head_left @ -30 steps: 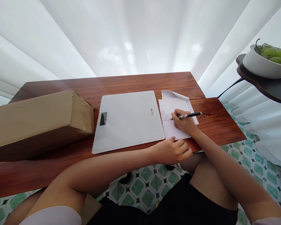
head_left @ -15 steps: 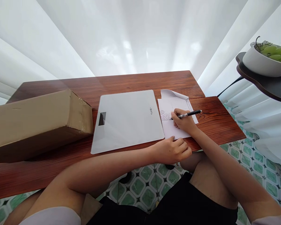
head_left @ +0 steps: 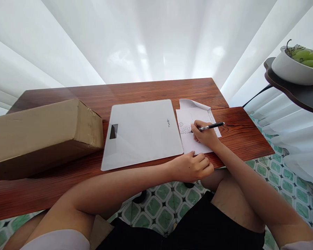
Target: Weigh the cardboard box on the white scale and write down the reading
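My right hand (head_left: 205, 134) is closed around a black pen (head_left: 212, 126), its tip on a white paper sheet (head_left: 195, 148). Small handwritten lines fill part of the page near the tip. At the desk's front edge rests my left hand (head_left: 193, 167), its fingers curled and its thumb by the sheet's lower edge. The inside of that hand is hidden. Just left of the paper lies a flat, pale glass bathroom scale (head_left: 143, 135) with a dark display window. A second sheet (head_left: 194, 104) with a curled top edge lies under the first.
A long cardboard box (head_left: 41, 132) occupies the left side of the brown wooden desk (head_left: 146, 89). At the upper right, a white bowl (head_left: 294, 71) of green grapes stands on a dark shelf (head_left: 299, 95). White curtains (head_left: 156, 41) hang behind the desk.
Both hands stay almost in place. The pen is still against the paper, and the whole view has shifted only very slightly.
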Action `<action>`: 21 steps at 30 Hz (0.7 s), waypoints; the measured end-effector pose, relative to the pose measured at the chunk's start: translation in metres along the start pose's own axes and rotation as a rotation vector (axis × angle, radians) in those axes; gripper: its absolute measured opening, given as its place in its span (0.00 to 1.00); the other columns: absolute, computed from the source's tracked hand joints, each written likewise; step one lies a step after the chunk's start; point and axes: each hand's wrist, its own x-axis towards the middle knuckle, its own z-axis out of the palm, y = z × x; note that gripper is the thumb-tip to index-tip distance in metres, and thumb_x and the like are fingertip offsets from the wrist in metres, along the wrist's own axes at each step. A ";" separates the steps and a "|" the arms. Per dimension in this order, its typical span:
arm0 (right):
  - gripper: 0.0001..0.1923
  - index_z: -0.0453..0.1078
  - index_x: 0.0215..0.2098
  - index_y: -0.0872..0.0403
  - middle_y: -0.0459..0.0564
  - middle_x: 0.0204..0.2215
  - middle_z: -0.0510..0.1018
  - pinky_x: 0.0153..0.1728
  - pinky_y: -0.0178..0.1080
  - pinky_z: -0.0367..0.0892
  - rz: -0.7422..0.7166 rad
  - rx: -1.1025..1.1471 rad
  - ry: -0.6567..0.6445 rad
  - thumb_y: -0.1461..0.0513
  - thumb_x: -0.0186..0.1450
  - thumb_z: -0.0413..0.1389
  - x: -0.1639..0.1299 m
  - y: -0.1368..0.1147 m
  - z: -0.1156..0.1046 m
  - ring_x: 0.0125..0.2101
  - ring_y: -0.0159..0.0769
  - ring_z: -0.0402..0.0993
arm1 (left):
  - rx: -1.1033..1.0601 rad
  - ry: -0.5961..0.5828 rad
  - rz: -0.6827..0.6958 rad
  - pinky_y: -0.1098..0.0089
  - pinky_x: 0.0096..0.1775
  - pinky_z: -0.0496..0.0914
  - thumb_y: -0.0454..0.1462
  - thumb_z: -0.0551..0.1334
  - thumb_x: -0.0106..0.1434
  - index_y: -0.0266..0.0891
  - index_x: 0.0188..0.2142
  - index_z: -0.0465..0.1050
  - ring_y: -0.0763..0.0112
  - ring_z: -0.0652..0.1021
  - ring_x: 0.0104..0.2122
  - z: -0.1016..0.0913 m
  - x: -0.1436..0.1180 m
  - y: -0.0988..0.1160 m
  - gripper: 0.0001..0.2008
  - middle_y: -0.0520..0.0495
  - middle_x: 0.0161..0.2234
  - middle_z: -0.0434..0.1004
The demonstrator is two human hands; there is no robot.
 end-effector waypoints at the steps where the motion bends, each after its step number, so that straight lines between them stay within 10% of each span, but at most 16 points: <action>1: 0.20 0.56 0.23 0.50 0.41 0.13 0.70 0.19 0.34 0.62 0.001 -0.002 0.001 0.54 0.71 0.50 0.000 0.000 0.000 0.14 0.29 0.65 | 0.000 -0.009 0.003 0.66 0.28 0.60 0.29 0.55 0.68 0.34 0.41 0.68 0.68 0.70 0.29 0.000 0.000 0.000 0.05 0.48 0.31 0.71; 9: 0.20 0.55 0.22 0.50 0.41 0.12 0.69 0.20 0.34 0.63 -0.038 -0.025 0.043 0.54 0.70 0.52 -0.001 0.000 0.001 0.14 0.30 0.65 | -0.008 0.002 -0.003 0.66 0.28 0.61 0.30 0.55 0.68 0.35 0.40 0.69 0.69 0.70 0.29 -0.001 0.001 0.000 0.06 0.48 0.30 0.71; 21: 0.13 0.72 0.38 0.50 0.49 0.30 0.80 0.35 0.41 0.70 -0.262 -0.304 0.547 0.50 0.69 0.58 0.007 0.004 -0.038 0.30 0.38 0.76 | -0.015 0.050 -0.014 0.68 0.26 0.62 0.29 0.55 0.68 0.35 0.38 0.70 0.70 0.72 0.27 -0.001 0.001 -0.001 0.05 0.49 0.29 0.72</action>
